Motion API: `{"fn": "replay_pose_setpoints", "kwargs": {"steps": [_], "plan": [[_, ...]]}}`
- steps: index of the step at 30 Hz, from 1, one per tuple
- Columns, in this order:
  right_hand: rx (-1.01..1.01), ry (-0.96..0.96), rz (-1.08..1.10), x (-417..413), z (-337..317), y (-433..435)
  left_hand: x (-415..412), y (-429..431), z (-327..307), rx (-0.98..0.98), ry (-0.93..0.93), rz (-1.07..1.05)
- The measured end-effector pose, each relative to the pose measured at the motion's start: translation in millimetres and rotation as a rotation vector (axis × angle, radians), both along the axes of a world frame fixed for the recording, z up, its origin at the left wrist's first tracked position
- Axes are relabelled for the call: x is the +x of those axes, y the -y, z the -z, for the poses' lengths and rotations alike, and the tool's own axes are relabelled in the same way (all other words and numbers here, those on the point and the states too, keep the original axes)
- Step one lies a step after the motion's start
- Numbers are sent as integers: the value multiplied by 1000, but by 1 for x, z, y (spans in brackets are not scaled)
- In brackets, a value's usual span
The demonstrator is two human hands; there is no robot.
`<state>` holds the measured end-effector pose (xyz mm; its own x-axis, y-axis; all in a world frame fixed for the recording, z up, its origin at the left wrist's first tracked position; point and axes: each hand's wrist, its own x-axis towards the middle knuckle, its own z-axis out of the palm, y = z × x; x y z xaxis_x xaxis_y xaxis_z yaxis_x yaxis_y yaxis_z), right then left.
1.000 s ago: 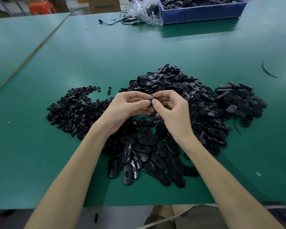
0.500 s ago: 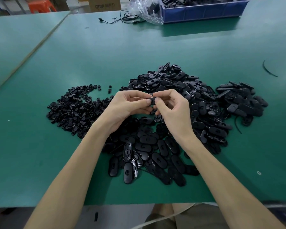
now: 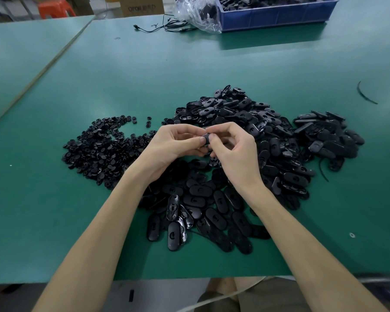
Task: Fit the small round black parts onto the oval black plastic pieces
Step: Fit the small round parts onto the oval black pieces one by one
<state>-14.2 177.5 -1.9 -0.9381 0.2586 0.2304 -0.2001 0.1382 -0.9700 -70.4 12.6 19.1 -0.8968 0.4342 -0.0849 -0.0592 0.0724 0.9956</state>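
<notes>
An oval black plastic piece is pinched between the left hand and the right hand, equally near both, and its long axis cannot be told.

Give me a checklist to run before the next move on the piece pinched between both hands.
1. Grip on the work: ok. The left hand and right hand both pinch the black piece above the heaps.
2. Round part seated on the oval: cannot tell. Fingertips cover the joint.
3. Supply of small round parts: ok. They lie in a pile on the table, left of the hands.
4. Supply of oval pieces: ok. A large heap lies behind and right of the hands.
5. Drop spot for finished pieces: cannot tell. Which heap holds finished ones is unclear.
</notes>
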Motion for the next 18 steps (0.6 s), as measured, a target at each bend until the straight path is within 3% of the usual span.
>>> {"fn": "replay_pose_setpoints", "kwargs": {"steps": [18], "plan": [[8, 18, -5, -1, 3, 0, 9, -12, -3, -143, -115, -120]]}}
